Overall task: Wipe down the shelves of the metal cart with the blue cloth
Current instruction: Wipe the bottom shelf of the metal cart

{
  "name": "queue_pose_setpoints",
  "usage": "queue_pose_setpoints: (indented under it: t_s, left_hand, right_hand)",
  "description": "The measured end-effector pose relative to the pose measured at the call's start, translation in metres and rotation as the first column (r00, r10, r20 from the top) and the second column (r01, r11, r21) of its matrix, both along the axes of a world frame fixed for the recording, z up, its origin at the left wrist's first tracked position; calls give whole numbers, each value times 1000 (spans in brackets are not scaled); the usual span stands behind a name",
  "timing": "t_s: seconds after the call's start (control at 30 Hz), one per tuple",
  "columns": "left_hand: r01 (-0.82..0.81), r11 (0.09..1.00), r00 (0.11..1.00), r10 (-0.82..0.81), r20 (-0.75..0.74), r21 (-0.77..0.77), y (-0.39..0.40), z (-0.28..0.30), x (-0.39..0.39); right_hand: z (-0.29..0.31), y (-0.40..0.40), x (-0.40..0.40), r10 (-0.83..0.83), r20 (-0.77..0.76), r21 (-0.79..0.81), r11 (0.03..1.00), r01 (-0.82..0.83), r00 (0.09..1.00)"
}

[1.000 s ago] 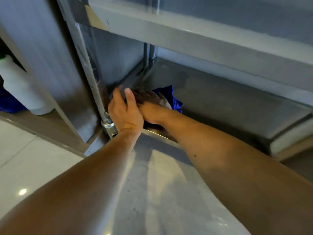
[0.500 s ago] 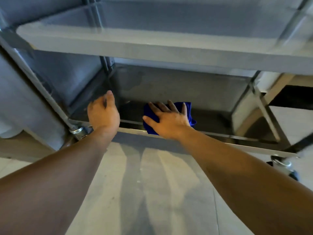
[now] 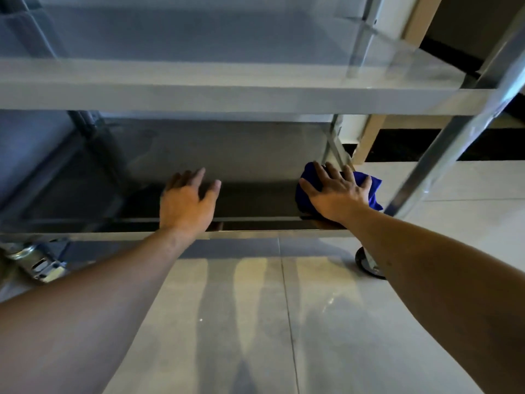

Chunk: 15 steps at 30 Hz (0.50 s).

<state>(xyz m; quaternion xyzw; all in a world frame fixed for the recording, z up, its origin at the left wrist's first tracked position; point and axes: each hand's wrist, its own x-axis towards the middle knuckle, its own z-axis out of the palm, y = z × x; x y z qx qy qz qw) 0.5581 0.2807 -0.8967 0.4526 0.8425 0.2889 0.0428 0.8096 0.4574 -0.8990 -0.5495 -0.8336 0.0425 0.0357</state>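
A pale, glossy tiled floor [image 3: 255, 322] is seen below the metal cart [image 3: 227, 98], with light streaks reflected on it. A wood-toned frame [image 3: 369, 137] and a dark strip of wall are visible beyond the cart's right end. Two castors are seen under the cart: a metal-bracketed one [image 3: 37, 260] at the left and a black wheel [image 3: 369, 263] at the right.

The bottom shelf [image 3: 227, 155] is dark and reflective, bounded by a raised front lip, and a middle shelf [image 3: 199, 75] crosses the view above it.

Compared with half a second ago, the blue cloth [image 3: 375, 186] is found shifted from the shelf's middle to its right end, beside the right rear post [image 3: 335, 143]. The left hand [image 3: 186, 206] is likewise found farther right, near the centre of the front lip.

The cloth is bunched, not flat; its long axis is laid roughly across the shelf's width, front to back, with a corner pointed right past the shelf's edge.

The right hand [image 3: 338, 191] is pressed flat on the cloth, fingers spread, nothing being pinched. The left hand is held loosely spread over the lip, and nothing is held in it.
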Motion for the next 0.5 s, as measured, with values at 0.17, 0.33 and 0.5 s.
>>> queue_pose_setpoints:
  t_s: [0.17, 0.33, 0.5]
  left_hand:
    - [145, 986, 978, -156, -137, -88, 15, -8, 7]
    - [174, 979, 962, -192, -195, -106, 11, -9, -12]
    - [138, 985, 964, -157, -215, -102, -6, -4, -46]
  right_hand:
    - [-1, 15, -17, -65, 21, 4, 998, 65, 998]
    - [2, 20, -62, -55, 7, -6, 998, 55, 998]
    - [-2, 5, -141, 70, -21, 9, 998, -69, 997]
